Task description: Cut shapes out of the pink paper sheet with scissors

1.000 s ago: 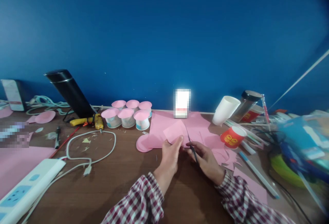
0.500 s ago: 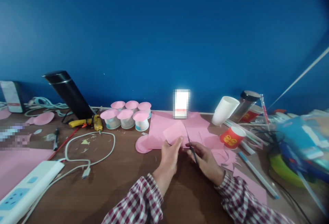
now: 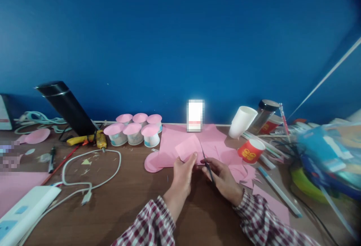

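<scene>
Between thumb and fingers, my left hand (image 3: 182,176) pinches a small pale pink piece of paper (image 3: 188,146). My right hand (image 3: 225,180) is closed on dark scissors (image 3: 208,167), whose blade points away from me along the right edge of that piece. From here I cannot tell whether the blades touch the paper. Larger pink sheets (image 3: 170,137) lie beneath and beyond both hands. Pink paper discs (image 3: 153,162) overlap at their left corner. Jagged pink scraps (image 3: 248,174) lie right of my right hand.
Several small cups topped with pink discs (image 3: 132,128) stand left. A lit phone (image 3: 195,116) leans on the wall. Right are a tilted white cup (image 3: 243,122), a red paper cup (image 3: 251,151) and plastic bags (image 3: 329,155). Left lie a yellow glue gun (image 3: 100,139), white cable (image 3: 120,163) and power strip (image 3: 31,208).
The whole view has shifted slightly, so most things appear a little further left. My hands keep the same hold on paper and scissors.
</scene>
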`<state>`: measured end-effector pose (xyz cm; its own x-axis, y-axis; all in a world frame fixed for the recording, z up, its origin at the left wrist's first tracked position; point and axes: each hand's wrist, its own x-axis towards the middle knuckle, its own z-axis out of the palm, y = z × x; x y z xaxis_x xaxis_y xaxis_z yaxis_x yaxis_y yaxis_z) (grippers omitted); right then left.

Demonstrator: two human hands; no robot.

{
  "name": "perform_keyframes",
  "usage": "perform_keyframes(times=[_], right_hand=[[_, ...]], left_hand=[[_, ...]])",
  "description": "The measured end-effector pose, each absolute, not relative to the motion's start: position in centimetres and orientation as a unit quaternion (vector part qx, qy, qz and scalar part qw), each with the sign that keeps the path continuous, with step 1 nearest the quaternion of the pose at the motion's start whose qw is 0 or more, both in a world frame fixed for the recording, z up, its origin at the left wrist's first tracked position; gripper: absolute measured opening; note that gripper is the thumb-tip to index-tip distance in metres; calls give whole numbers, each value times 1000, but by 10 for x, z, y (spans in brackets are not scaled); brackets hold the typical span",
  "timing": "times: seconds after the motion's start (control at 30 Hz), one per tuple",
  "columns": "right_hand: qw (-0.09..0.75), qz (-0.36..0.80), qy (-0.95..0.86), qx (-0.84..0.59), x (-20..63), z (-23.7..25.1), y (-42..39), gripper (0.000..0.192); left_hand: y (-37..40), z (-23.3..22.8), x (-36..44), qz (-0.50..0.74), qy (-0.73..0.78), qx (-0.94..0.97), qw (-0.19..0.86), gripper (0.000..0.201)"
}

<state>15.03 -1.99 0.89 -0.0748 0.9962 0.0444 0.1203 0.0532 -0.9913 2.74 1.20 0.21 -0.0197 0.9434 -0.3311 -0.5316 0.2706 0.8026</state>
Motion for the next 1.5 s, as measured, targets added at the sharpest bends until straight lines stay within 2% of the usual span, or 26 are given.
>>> perform_keyframes(times=[0.53, 1.07, 1.5], right_hand=[[459, 472, -561, -501, 153, 5, -20, 36], [451, 471, -566, -503, 155, 0, -18, 40], [444, 482, -564, -503, 157, 1, -20, 35]], left_hand=[[9, 10, 27, 557, 446, 213, 667, 39], [12, 4, 27, 556, 463, 229, 651, 37], [11, 6, 27, 566, 451, 234, 649, 37]])
